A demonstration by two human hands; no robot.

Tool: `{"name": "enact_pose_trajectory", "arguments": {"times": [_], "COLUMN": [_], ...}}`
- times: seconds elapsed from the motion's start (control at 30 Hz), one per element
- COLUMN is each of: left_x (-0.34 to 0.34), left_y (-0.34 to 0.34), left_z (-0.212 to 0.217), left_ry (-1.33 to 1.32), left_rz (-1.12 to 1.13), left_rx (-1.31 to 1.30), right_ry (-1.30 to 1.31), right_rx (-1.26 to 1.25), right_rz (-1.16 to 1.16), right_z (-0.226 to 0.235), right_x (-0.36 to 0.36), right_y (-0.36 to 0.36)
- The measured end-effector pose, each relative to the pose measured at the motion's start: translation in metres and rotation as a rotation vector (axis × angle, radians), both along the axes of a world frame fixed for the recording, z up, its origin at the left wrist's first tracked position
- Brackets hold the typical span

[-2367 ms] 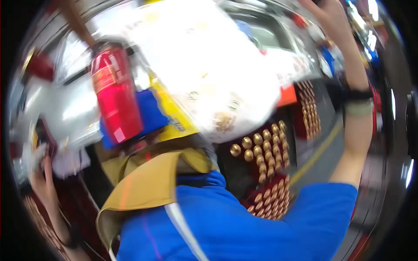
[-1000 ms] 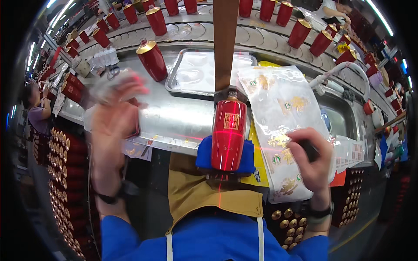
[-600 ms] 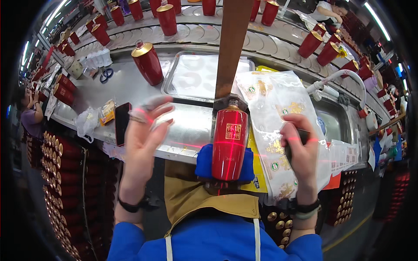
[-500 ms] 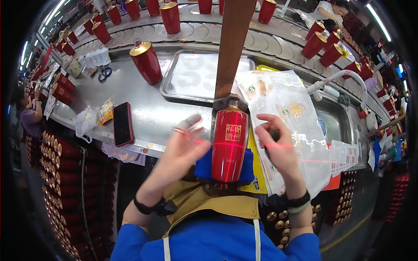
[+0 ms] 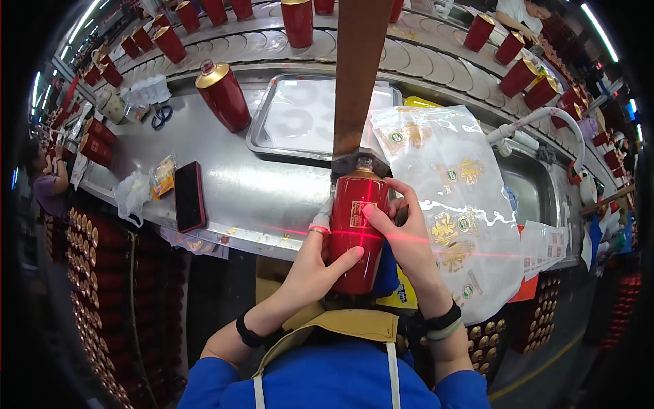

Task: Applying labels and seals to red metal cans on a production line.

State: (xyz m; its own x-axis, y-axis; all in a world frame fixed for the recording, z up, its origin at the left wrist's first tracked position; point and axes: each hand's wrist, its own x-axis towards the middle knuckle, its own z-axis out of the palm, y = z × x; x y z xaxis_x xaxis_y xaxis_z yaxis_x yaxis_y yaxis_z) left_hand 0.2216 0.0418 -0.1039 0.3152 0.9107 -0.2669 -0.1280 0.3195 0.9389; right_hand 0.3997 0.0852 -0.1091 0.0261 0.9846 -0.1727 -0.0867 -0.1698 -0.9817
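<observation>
A red bottle (image 5: 351, 238) lies in front of me on a blue cloth pad (image 5: 387, 271), its neck end toward the dark holder at the foot of the wooden post (image 5: 355, 88). My left hand (image 5: 315, 267) is closed on the bottle's left side, thumb across its lower front. From the right, my right hand (image 5: 405, 228) grips it higher up, thumb pressed at the square gold label (image 5: 363, 214), partly covering it. Red laser lines cross the bottle and both hands. Fingers behind the bottle are hidden.
A clear sheet of gold stickers (image 5: 456, 204) drapes over the counter's right side, beside a sink (image 5: 535, 178) with a curved faucet. Leftward are a metal tray (image 5: 257, 129), another red bottle (image 5: 223, 99), a phone (image 5: 189, 196) and blue scissors (image 5: 161, 117). Behind, a conveyor (image 5: 409, 61) carries bottles.
Both hands, apart from the bottle before, have closed on it from either side. The bottle is slightly lower and tilted, its label turned. Bottles on the conveyor have shifted right.
</observation>
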Motion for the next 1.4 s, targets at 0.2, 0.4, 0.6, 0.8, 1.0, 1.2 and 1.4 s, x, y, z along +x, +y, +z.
{"name": "enact_pose_trajectory", "arguments": {"times": [0.2, 0.4, 0.6, 0.8, 1.0, 1.2, 1.4], "left_x": [0.004, 0.008, 0.008, 0.008, 0.008, 0.012, 0.015], "left_y": [-0.003, -0.005, -0.008, -0.01, -0.012, -0.016, -0.018], "left_z": [-0.001, -0.003, 0.0, 0.0, -0.004, -0.006, -0.006], "left_ry": [-0.03, -0.008, -0.03, -0.144, -0.075, -0.112, -0.05], "left_rz": [0.026, 0.072, 0.061, 0.012, 0.026, 0.044, 0.075], "left_rx": [0.041, 0.079, 0.049, 0.001, -0.018, 0.034, 0.072], "right_ry": [0.014, -0.012, -0.031, 0.166, 0.106, 0.04, 0.049], "right_rx": [-0.012, 0.004, 0.016, -0.053, -0.03, 0.011, 0.083], "right_rz": [0.004, -0.003, -0.01, 0.007, 0.026, 0.038, -0.022], "right_z": [0.0, 0.002, -0.001, 0.0, -0.003, -0.004, 0.006], "right_x": [0.003, 0.004, 0.004, 0.015, 0.016, 0.023, 0.039], "right_y": [-0.004, -0.006, -0.008, -0.014, -0.023, -0.027, -0.052]}}
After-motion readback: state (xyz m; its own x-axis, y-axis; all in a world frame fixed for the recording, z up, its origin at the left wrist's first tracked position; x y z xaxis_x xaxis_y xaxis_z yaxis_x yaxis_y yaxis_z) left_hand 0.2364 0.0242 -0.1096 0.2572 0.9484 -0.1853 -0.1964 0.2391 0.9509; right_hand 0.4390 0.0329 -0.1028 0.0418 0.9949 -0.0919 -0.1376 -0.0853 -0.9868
